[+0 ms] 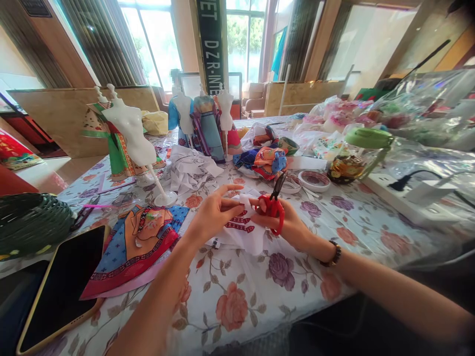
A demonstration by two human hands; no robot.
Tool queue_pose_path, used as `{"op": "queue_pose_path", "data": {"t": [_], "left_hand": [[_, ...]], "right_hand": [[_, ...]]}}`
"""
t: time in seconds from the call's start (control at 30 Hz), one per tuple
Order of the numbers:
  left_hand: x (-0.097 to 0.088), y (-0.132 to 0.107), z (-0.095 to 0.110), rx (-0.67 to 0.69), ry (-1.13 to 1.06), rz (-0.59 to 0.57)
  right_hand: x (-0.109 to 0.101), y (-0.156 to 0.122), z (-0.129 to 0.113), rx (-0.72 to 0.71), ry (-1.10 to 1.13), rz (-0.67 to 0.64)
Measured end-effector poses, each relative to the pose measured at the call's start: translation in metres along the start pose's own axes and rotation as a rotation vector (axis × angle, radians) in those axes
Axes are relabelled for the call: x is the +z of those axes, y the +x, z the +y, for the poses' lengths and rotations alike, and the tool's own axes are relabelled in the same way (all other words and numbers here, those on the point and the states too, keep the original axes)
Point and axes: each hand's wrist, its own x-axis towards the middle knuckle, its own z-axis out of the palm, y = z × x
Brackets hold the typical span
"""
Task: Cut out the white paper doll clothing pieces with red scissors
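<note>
Between my hands, above the table, is a piece of white cloth (254, 242) with dark red patterned strips on it. My left hand (213, 212) pinches the cloth's left side, with the index finger stretched out above it. At its right edge my right hand (291, 225) is closed around red-handled scissors (276, 210), whose dark blades point up, away from the cloth. The right fingertips also touch the cloth. Left of my left forearm lies a blue, orange and red printed fabric piece (148, 242). A heap of white scraps (191, 168) lies beyond my left hand.
A bare white mini mannequin (129, 128) stands at left, with several dressed ones behind. A phone (67, 282) and a dark green basket (35, 220) are at the left edge. Tape rolls (314, 181), a green-lidded jar (352, 153) and a power strip (408, 198) are at right.
</note>
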Motion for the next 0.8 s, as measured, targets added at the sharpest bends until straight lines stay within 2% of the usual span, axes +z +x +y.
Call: {"op": "queue_pose_path", "data": {"t": [0.17,0.43,0.53,0.63,0.7,0.8], "left_hand": [[0.0,-0.001,0.002,0.016,-0.073,0.064],[-0.003,-0.001,0.007,0.043,-0.047,0.174],[-0.004,-0.001,0.008,0.054,-0.05,0.237],[-0.005,-0.001,0.007,0.07,-0.071,0.283],[-0.006,-0.001,0.007,0.078,-0.087,0.298],[-0.009,-0.003,0.01,0.063,-0.116,0.287]], "right_hand": [[-0.001,0.0,0.004,0.015,-0.031,0.003],[-0.006,0.002,0.008,-0.063,-0.143,-0.013],[-0.009,0.004,0.007,-0.132,-0.215,0.018],[-0.012,0.006,0.005,-0.117,-0.272,0.05],[-0.013,0.005,0.004,-0.082,-0.286,0.019],[-0.013,0.003,0.002,0.0,-0.278,-0.103]]}}
